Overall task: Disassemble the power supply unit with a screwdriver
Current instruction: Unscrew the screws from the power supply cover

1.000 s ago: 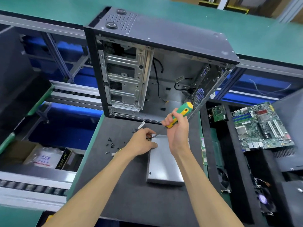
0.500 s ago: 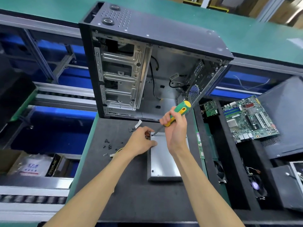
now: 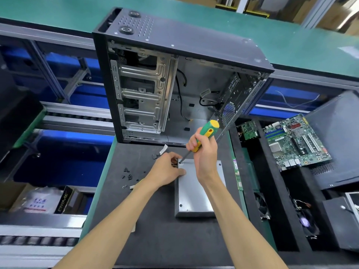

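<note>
Dark grey foam-like mat (image 3: 155,239) covers the work table, green edging along its sides, with a green conveyor belt (image 3: 291,41) running across the far side. Silver sheet-metal power supply unit (image 3: 194,193), a flat rectangular box with small screws at its corners, lies on the mat centre-right. Right hand (image 3: 206,158) grips a green-and-yellow handled screwdriver (image 3: 204,135), its thin steel shaft tilted down-left with the tip at the box's far-left corner screw. Left hand (image 3: 167,169) rests on the box's far-left edge, fingers curled over that corner, thumb pressed on the top face. Small black loose screws (image 3: 128,174) are scattered on the mat left of the box. Open black PC tower case (image 3: 174,78) stands upright at the far edge of the mat, with a bare stamped-metal drive cage and a few black cables inside. On the right, black compartmented trays (image 3: 281,210) hold a green motherboard (image 3: 295,140), a smaller green circuit board (image 3: 249,130) and black fans (image 3: 307,222). Cardboard box (image 3: 17,197) with a printed bag sits low on the left.
</note>
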### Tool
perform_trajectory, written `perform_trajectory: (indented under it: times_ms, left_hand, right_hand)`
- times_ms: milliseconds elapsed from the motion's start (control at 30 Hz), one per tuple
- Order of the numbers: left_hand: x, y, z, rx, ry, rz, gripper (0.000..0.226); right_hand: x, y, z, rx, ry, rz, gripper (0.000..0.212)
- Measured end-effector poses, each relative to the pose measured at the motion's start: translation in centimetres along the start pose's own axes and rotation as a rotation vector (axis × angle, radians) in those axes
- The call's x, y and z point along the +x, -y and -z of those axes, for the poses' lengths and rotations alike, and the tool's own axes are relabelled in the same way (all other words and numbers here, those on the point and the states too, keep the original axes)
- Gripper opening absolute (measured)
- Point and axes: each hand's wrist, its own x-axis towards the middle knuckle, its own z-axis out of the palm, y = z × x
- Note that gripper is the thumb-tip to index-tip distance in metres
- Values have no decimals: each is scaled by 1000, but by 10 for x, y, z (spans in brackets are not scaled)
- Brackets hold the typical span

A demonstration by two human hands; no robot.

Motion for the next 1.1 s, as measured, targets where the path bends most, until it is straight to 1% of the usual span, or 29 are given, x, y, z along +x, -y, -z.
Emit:
perform_trajectory:
  times_ms: [33,100,167,267,367,433,500,633,767,867,1000,1100]
  left_hand:
    - [0,1,0,2,-3,2,52]
    - [1,1,-1,14,-5,5,52]
    - [2,2,-2,28,-1,6,52]
    - [1,3,-4,29,-8,-2,53]
    - [0,4,-4,8,-26,-11,52]
    - [0,5,-5,-2,-34,-20,51]
    - [-1,7,-6,-23,-44,-32,49]
    - [-5,11,-10,-67,-74,-56,46]
    - [-7,17,-15,-116,-109,-98,40]
    - [-10,20,-18,-120,-130,-135,41]
    - [-11,18,-17,-100,-230,-273,31]
    - [-8,12,-12,-78,-290,-357,24]
  right_hand:
    - [-1,0,-2,-49,26,9,18]
    - [-3,2,-6,-154,89,29,13]
    - [-3,6,-13,-222,132,31,21]
    - [1,14,-23,-265,103,-32,35]
    - [0,16,-24,-319,87,-34,39]
    - [0,17,-21,-314,111,-38,40]
    - [2,22,-21,-279,143,-27,36]
    - [4,28,-25,-197,169,-8,35]
    - [1,24,-22,-289,149,34,31]
    - [3,26,-20,-350,111,56,24]
    - [12,30,-14,-360,142,8,34]
    - [15,29,-12,-308,182,4,39]
